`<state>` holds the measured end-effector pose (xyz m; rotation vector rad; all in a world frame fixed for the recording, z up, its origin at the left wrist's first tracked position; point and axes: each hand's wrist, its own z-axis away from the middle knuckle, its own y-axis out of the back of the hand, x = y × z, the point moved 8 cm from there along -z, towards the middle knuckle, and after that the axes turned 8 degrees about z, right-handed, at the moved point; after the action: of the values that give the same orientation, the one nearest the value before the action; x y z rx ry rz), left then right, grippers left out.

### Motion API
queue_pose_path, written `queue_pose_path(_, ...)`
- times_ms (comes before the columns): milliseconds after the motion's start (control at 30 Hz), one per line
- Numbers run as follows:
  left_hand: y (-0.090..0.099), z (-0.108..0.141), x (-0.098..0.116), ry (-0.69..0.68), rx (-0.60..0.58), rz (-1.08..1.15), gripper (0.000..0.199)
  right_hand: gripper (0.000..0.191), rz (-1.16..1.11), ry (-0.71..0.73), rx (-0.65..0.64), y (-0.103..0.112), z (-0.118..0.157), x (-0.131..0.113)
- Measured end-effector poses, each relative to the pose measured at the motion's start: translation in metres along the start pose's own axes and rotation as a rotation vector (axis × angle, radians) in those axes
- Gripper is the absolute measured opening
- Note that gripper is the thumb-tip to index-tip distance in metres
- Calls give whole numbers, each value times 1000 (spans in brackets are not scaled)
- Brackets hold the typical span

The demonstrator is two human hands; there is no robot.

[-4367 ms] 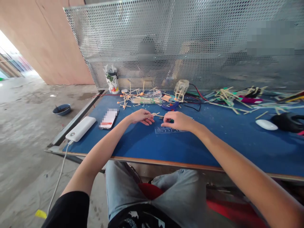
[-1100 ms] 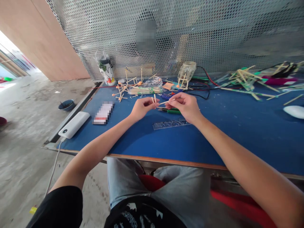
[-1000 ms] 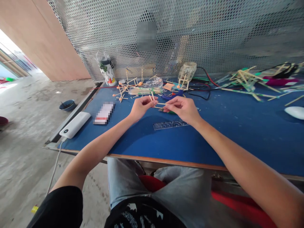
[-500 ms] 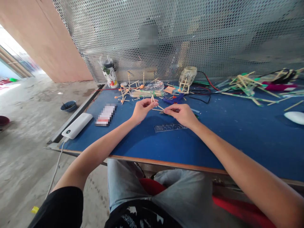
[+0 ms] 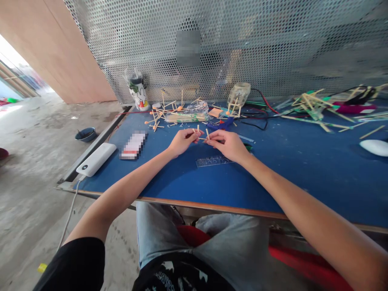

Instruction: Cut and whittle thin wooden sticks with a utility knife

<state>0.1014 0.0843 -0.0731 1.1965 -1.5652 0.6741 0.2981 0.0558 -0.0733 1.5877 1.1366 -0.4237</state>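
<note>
Both my hands meet over the middle of the blue table, fingers pinched on short wooden sticks. My left hand is closed on wooden sticks, which poke up past its fingertips. Close beside it, my right hand pinches another short wooden stick that stands almost upright. A stick also lies crosswise between the two hands; whether the pieces are joined is too small to tell. Below the right hand lies a clear plastic stencil ruler, partly covered by it. Behind that hand sits a blue glue gun.
Stick models with orange joints, a bag of sticks and a glass jar line the back. A cup, phone and white power bank are at left. More sticks and a white mouse lie right.
My right hand has brought a short stick upright beside the sticks in my left hand. The dark blade-like piece seen under the right fingers before no longer shows. The view has shifted slightly.
</note>
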Motion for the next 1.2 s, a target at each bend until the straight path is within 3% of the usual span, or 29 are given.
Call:
queue_pose_path(267,-17,5,5,-55,-169,-53,51,43,128,78,-36,-2,2,-12)
queue_pose_path(500,-12,2,4,-68,-139,-160,43,43,143,118,39,11,2,-19)
queue_pose_path(800,-28,7,12,-38,-190,-195,47,33,42,252,108,14,3,-41)
queue_pose_path(967,-29,7,11,24,-172,-128,51,33,-11,238,133,13,2,-39)
queue_pose_path(1200,-42,12,5,147,-178,127,63,37,-72,171,202,15,0,-27)
